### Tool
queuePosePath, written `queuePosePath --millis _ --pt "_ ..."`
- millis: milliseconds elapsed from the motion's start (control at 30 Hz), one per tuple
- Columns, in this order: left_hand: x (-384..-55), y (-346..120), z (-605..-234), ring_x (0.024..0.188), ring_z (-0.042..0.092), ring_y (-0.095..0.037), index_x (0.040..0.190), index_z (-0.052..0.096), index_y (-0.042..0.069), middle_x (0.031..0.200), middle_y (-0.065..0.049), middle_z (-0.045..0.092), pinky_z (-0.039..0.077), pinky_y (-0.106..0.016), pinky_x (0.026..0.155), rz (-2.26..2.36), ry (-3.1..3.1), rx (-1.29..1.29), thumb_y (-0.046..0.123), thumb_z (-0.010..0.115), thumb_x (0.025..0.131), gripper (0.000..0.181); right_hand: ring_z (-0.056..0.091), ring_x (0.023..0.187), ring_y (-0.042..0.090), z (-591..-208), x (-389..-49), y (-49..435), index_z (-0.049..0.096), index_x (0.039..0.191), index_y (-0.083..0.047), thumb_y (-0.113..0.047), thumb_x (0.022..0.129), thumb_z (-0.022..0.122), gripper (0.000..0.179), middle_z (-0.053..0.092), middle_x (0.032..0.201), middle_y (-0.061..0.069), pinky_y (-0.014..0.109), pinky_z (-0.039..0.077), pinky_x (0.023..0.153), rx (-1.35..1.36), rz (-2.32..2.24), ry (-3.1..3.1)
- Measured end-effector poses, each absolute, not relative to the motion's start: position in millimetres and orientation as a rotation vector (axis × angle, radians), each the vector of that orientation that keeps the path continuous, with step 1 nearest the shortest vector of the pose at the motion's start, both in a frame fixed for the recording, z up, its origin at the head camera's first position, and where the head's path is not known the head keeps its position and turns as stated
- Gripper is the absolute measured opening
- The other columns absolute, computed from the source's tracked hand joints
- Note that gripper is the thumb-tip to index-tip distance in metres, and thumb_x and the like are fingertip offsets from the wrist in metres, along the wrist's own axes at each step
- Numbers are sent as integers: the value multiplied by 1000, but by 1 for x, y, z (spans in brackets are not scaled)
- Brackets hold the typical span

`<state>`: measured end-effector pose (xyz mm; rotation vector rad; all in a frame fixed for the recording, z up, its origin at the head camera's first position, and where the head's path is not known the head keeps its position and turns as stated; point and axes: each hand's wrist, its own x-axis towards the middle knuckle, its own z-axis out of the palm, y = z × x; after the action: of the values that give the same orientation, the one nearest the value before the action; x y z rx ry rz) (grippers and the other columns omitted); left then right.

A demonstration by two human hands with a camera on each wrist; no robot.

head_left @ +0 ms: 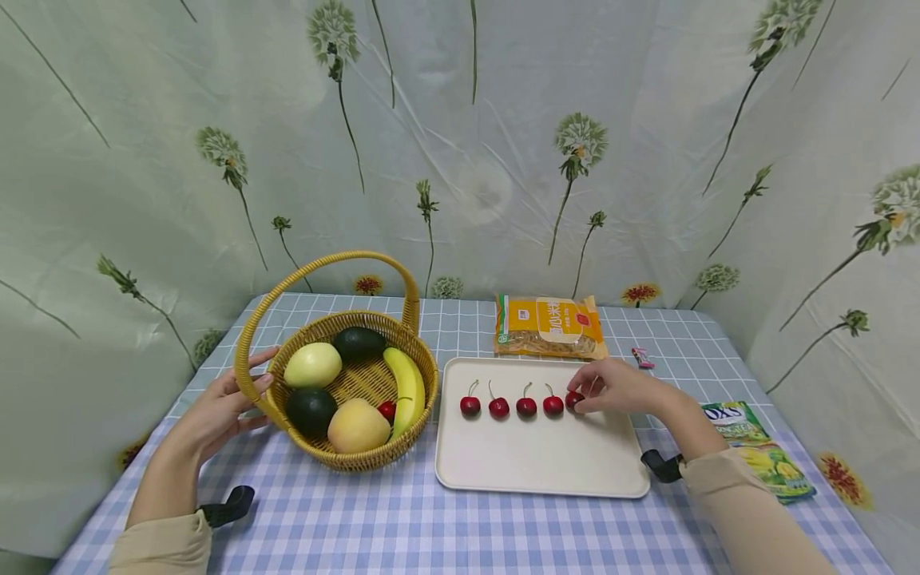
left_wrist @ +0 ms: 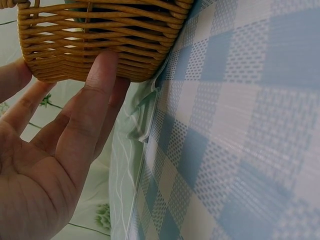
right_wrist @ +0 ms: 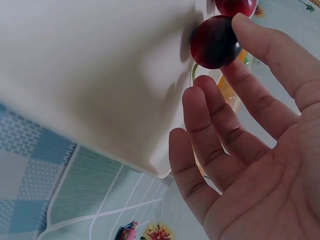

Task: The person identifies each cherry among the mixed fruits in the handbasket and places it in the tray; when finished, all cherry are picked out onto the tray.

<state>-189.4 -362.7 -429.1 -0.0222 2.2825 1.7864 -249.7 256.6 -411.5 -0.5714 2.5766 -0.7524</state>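
A woven basket (head_left: 348, 461) with a tall arched handle stands on the left. Beside it my left hand (head_left: 219, 411) touches its outer side with fairly straight fingers, one fingertip against the weave in the left wrist view. The basket holds a banana (head_left: 406, 393), a peach (head_left: 358, 426), a pale green fruit (head_left: 313, 365), two dark avocado-like fruits and a partly hidden red fruit (head_left: 387, 410). Several stemmed cherries (head_left: 526, 407) lie in a row on a cream tray (head_left: 532, 463). At the row's right end my right hand (head_left: 614, 387) pinches a dark red cherry (right_wrist: 215, 42) between thumb and index finger.
Behind the tray lies an orange snack packet (head_left: 549, 327). A small wrapped candy (head_left: 643, 358) sits to its right. A green and yellow packet (head_left: 765, 455) lies near the right arm. A flowered curtain (head_left: 474, 160) hangs behind the checked tablecloth (head_left: 359, 527).
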Motion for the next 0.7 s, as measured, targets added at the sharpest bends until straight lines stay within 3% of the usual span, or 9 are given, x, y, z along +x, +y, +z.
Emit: queuePosePath --millis 700 --pt "-190 -363 -430 110 66 3 172 26 28 120 30 64 59 -32 90 1772 2295 -29 33 55 114 65 61 88 18 -409 -246 258 77 117 -9 -12 90 85 28 72 94 -1 32 53 81 -562 -788 2497"
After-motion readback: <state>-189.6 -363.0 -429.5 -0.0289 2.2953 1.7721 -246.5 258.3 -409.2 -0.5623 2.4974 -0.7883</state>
